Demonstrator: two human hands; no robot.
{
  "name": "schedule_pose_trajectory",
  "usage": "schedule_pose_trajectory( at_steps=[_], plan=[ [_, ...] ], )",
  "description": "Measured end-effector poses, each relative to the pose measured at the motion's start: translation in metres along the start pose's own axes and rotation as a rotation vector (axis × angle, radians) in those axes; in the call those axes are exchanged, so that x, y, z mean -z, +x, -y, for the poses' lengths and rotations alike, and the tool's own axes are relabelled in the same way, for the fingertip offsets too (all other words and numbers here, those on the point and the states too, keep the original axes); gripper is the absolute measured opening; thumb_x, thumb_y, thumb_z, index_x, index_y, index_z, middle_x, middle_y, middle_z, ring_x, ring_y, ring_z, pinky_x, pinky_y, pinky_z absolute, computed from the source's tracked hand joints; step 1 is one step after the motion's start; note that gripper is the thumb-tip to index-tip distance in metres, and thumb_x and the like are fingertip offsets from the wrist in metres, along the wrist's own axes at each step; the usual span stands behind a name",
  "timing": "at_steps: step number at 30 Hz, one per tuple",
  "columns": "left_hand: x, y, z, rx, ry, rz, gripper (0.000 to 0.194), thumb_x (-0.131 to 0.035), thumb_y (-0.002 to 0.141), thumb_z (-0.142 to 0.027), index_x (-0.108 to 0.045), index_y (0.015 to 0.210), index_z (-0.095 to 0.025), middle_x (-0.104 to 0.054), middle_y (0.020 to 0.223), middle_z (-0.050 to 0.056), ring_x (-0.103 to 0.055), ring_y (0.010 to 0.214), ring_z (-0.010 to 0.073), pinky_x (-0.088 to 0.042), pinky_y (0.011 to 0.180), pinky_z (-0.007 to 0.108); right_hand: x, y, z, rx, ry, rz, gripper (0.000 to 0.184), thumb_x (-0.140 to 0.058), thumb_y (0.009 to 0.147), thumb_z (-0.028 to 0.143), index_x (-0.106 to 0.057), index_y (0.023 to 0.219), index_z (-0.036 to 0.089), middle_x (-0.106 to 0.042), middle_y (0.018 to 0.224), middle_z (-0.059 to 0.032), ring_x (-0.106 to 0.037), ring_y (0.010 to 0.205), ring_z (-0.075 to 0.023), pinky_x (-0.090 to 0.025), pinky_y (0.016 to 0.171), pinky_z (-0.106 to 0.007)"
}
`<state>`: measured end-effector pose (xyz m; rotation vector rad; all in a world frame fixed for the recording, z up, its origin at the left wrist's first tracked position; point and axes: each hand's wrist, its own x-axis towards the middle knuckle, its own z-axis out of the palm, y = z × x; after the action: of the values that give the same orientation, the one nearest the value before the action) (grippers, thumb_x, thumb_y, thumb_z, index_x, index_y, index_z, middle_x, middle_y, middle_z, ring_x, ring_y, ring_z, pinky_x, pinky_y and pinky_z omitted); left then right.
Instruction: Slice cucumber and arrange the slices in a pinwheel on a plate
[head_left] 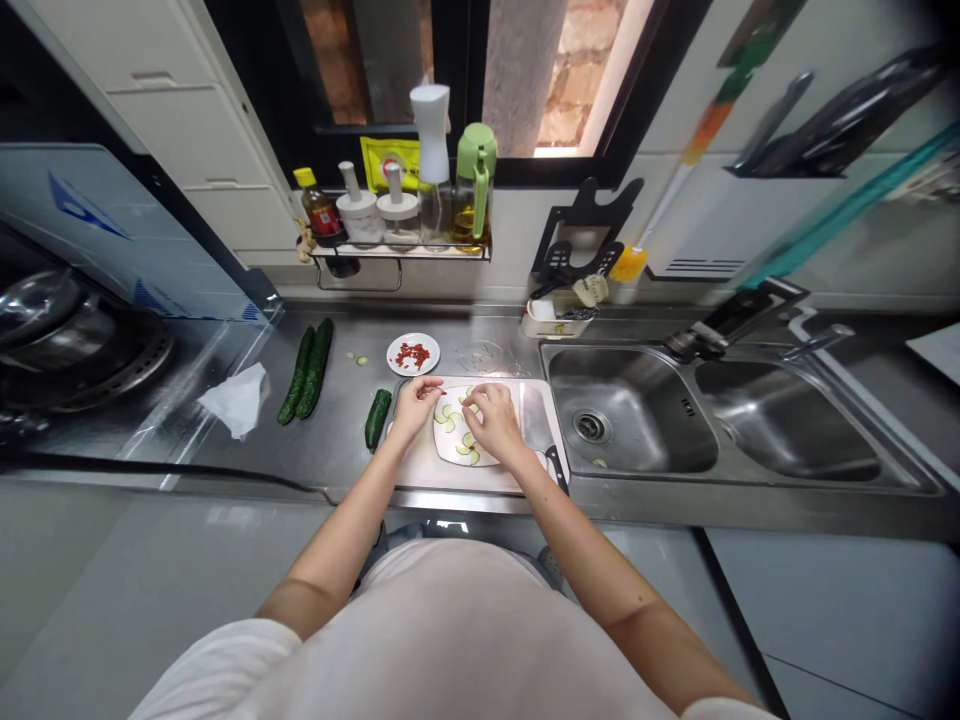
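My left hand [417, 408] is over the left side of a white plate [448, 456], thumb and fingers pinched on what looks like a tiny red piece [443, 392]. Over the plate's right side is my right hand [492, 420], its fingertips drawn together above the slices; what they hold, if anything, is too small to make out. Thin cucumber slices [469, 451] lie on the plate in flower-like groups, one with a red bit at its centre. Beneath is a pale cutting board [420, 476]. A small white dish [393, 351] behind my left hand holds chopped red bits [411, 356].
A black-handled knife [556, 468] lies on the board's right side, by the double sink [637, 400]. To the left are a cut cucumber piece [377, 419], two whole cucumbers [315, 370] and a crumpled white tissue [237, 400]. Bottles stand on a wall rack [401, 250].
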<state>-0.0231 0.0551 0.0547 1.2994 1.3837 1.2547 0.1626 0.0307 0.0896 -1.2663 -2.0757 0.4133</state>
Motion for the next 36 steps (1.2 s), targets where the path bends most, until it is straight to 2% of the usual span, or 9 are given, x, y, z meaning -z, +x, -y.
schedule_pose_trajectory(
  at_steps=[6,11,25,29,36],
  plan=[
    [-0.007,-0.017,-0.009,-0.092,0.039,-0.023,0.016,-0.060,0.080,-0.022,-0.066,0.093,-0.017,-0.070,0.090,0.005,-0.065,0.080,0.0159,-0.049,0.073,0.026,-0.002,0.010,0.007,0.034,-0.001,-0.008,0.015,-0.052,0.089,0.024,-0.066,0.091,0.022,-0.057,0.107,-0.0092,-0.041,0.109,-0.0262,-0.039,0.092,-0.041],
    [-0.009,-0.022,-0.009,-0.114,0.049,-0.043,0.016,-0.061,0.080,-0.020,-0.067,0.094,-0.016,-0.070,0.093,0.006,-0.064,0.079,0.0148,-0.048,0.072,0.025,-0.004,0.013,0.010,0.060,-0.023,-0.005,0.013,-0.053,0.089,0.023,-0.066,0.091,0.022,-0.056,0.107,-0.0095,-0.041,0.108,-0.0263,-0.039,0.091,-0.041],
    [-0.012,-0.026,-0.012,-0.135,0.064,-0.040,0.016,-0.060,0.079,-0.020,-0.068,0.092,-0.016,-0.070,0.090,0.004,-0.059,0.072,0.0122,-0.046,0.068,0.024,-0.005,0.011,0.009,0.090,-0.052,0.009,0.011,-0.055,0.088,0.024,-0.065,0.087,0.021,-0.056,0.108,-0.0093,-0.041,0.108,-0.0254,-0.039,0.090,-0.039],
    [-0.014,-0.027,-0.011,-0.131,0.034,-0.021,0.016,-0.060,0.079,-0.020,-0.067,0.092,-0.016,-0.070,0.091,0.005,-0.060,0.076,0.0130,-0.046,0.069,0.024,-0.004,0.011,0.009,0.099,-0.048,0.022,0.013,-0.053,0.089,0.023,-0.066,0.087,0.021,-0.056,0.107,-0.0096,-0.041,0.107,-0.0258,-0.039,0.089,-0.040],
    [-0.012,-0.027,-0.006,-0.089,-0.020,-0.031,0.018,-0.062,0.081,-0.027,-0.067,0.095,-0.016,-0.069,0.092,0.005,-0.061,0.076,0.0133,-0.048,0.072,0.025,-0.001,0.013,0.006,0.112,-0.064,0.022,0.014,-0.052,0.089,0.022,-0.065,0.085,0.021,-0.057,0.107,-0.0096,-0.041,0.107,-0.0258,-0.040,0.089,-0.040]
  ],
)
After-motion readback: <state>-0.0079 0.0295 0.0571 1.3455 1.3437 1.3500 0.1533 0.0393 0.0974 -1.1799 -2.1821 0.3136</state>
